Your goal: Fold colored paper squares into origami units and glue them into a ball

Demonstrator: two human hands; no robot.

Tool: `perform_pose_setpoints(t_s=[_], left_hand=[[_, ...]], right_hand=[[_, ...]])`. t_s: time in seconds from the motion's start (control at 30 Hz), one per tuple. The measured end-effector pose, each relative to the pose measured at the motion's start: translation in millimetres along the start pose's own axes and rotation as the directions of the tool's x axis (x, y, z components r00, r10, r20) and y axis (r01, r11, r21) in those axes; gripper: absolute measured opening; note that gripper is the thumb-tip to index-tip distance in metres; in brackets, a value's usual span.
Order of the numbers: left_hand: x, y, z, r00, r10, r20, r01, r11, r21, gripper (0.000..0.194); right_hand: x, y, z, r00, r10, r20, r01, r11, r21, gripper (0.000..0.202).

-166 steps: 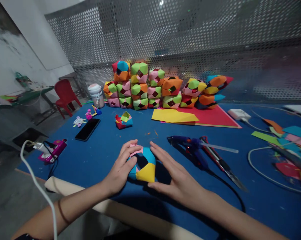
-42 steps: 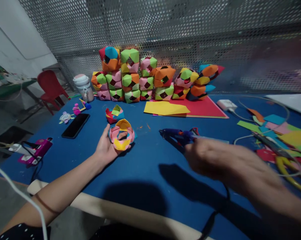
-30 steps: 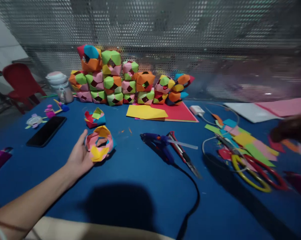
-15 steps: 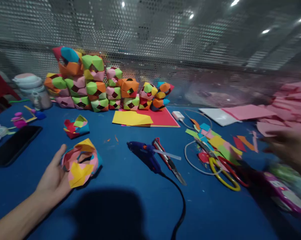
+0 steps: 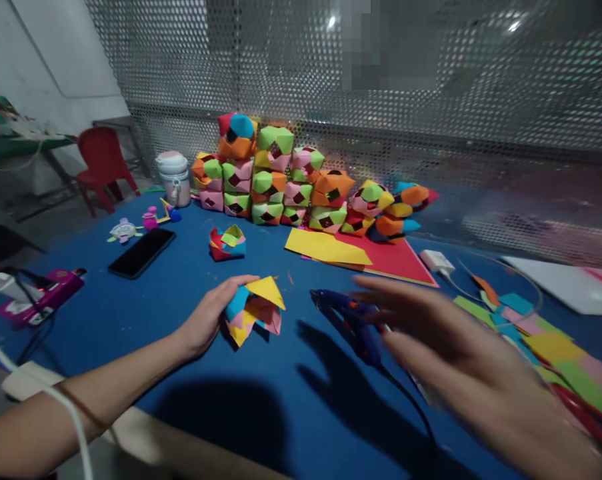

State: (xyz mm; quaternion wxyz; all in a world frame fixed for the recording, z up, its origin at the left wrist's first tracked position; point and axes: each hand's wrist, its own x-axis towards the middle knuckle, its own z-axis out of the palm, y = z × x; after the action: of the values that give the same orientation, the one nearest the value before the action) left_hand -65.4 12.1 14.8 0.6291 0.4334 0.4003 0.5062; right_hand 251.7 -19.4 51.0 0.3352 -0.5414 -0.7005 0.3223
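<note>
My left hand [image 5: 205,317] is closed around the edge of a folded paper piece [image 5: 268,293] in yellow, pink and blue, tilted just above the blue table. My right hand [image 5: 465,353], a little blurred, reaches over the table with its fingers stretched and the thumb apart, holding nothing. Just beyond its fingertips lies a dark blue hot glue gun [image 5: 353,323] with a black cord; the hand hides part of it. A utility knife beside the gun is mostly hidden under the hand. A smaller red, green and blue folded paper piece [image 5: 228,245] sits farther back.
Stacked folded paper blocks [image 5: 269,187] stand along the perforated metal panel. Yellow sheets [image 5: 325,247] and red sheets [image 5: 401,260] lie before them. To the right are paper scraps [image 5: 555,347] and a white charger [image 5: 435,261]. Leftward are a phone [image 5: 143,253], a jar [image 5: 174,180] and a purple power strip [image 5: 55,297].
My view has swung left. My right hand has come from the pink paper at the far right to near the glue gun. The paper piece in my left hand has been turned over.
</note>
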Motion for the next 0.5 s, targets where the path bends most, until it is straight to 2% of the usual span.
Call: perform_pose_setpoints(t_s=[0.07, 0.1, 0.2, 0.3, 0.5], left_hand=[[-6.1, 3.3, -0.1, 0.994, 0.057, 0.09, -0.073, 0.981, 0.178, 0.039], [-8.7, 4.8, 0.1, 0.986, 0.089, 0.139, -0.122, 0.96, 0.252, 0.039], [-12.9, 5.9, 0.5, 0.952, 0.197, 0.233, -0.277, 0.881, 0.385, 0.035], [-12.3, 3.1, -0.4, 0.92, 0.263, 0.291, -0.373, 0.818, 0.438, 0.034], [-12.3, 0.7, -3.9, 0.883, 0.243, 0.401, -0.443, 0.711, 0.546, 0.031]], right_hand=[[28.2, -34.4, 50.4, 0.981, -0.012, 0.195, -0.01, 0.993, 0.115, 0.054], [39.5, -43.6, 72.3, 0.972, -0.03, 0.234, -0.015, 0.982, 0.188, 0.052], [56.7, -42.6, 116.7, 0.961, -0.047, 0.273, -0.055, 0.933, 0.355, 0.049], [54.8, -27.1, 131.7, 0.967, -0.087, 0.241, -0.037, 0.884, 0.466, 0.049], [48.3, -25.8, 127.3, 0.95, -0.132, 0.283, -0.015, 0.886, 0.464, 0.045]])
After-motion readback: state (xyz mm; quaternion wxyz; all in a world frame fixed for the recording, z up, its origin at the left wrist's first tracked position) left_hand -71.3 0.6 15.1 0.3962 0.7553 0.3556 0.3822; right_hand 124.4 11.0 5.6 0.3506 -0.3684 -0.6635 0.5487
